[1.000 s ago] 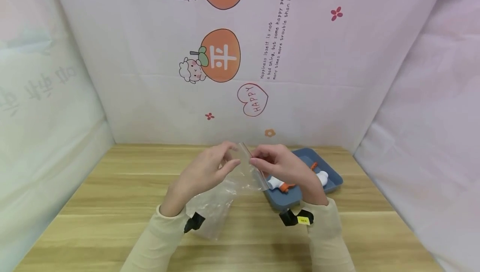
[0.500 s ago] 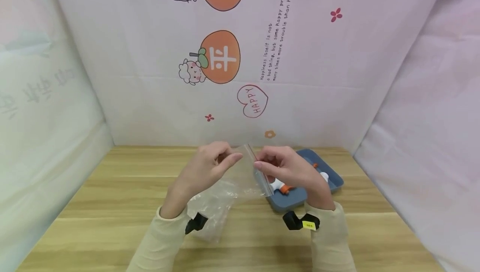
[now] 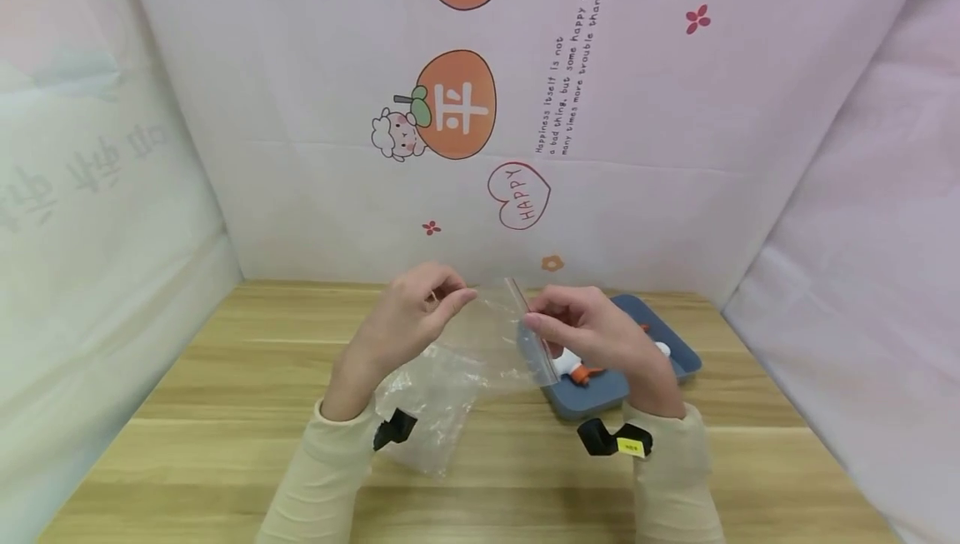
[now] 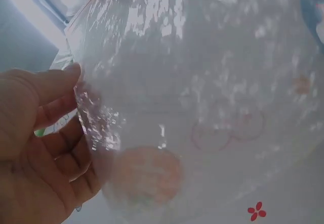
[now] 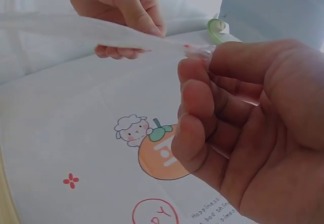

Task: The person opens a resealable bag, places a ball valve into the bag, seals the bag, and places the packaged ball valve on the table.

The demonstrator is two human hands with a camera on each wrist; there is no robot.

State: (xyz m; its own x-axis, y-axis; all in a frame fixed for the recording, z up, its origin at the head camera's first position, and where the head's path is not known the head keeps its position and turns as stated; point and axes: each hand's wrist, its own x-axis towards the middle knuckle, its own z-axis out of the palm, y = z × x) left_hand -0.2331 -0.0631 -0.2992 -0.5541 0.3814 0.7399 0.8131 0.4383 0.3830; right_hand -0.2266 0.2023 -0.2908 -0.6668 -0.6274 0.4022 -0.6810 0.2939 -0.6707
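Observation:
A clear plastic zip bag (image 3: 491,344) hangs between both hands above the table, its seal strip toward the right. My left hand (image 3: 408,311) pinches the bag's edge between thumb and fingers; the left wrist view shows the thumb on the film (image 4: 172,77). My right hand (image 3: 592,327) pinches the bag at the strip, with thumb and index finger together in the right wrist view. Crumpled clear film (image 3: 431,411) lies lower left, beneath the left hand; whether it belongs to the same bag I cannot tell.
Behind the right hand, a blue tray (image 3: 581,402) on the wooden table (image 3: 247,377) holds white objects (image 3: 567,362) with orange parts, partly hidden by the hand and bag. White printed cloth (image 3: 330,194) stands at the back and both sides.
The head view has shifted slightly. Both hands keep their hold on the bag, and the right hand has drawn a little farther from the left, spreading the film between them.

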